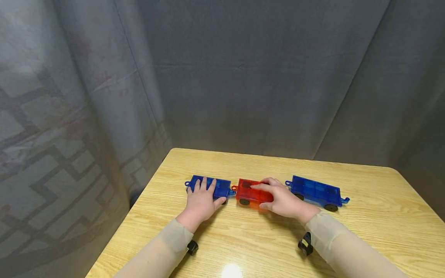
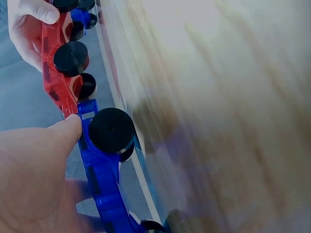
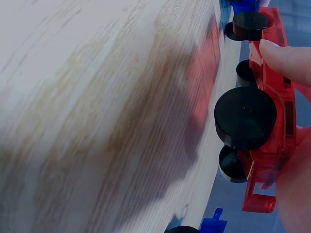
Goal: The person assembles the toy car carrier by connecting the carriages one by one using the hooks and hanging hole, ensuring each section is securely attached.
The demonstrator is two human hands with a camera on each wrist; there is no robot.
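1. From my remote station: the red car sits mid-counter, a translucent wheeled toy wagon, and I take it as the landmark for everything else.
2. My right hand grasps the red car, fingers laid over its top and thumb curled against its near side; the right wrist view shows that thumb on the red frame beside a black wheel.
3. Just left of the red car stands the short blue car, their end couplings meeting or very nearly so. I cannot tell whether they are locked.
4. My left hand lies released, flat on the short blue car, fingers straight, thumb tip at its near edge by the joint.
5. Just right of the red car, behind my right hand, waits the long blue car, with a small gap between them.
6. To do this well, I judge: press the short blue car steady, keep all wheels on the counter, and slide the red car straight along the line so the loops align without tilting.
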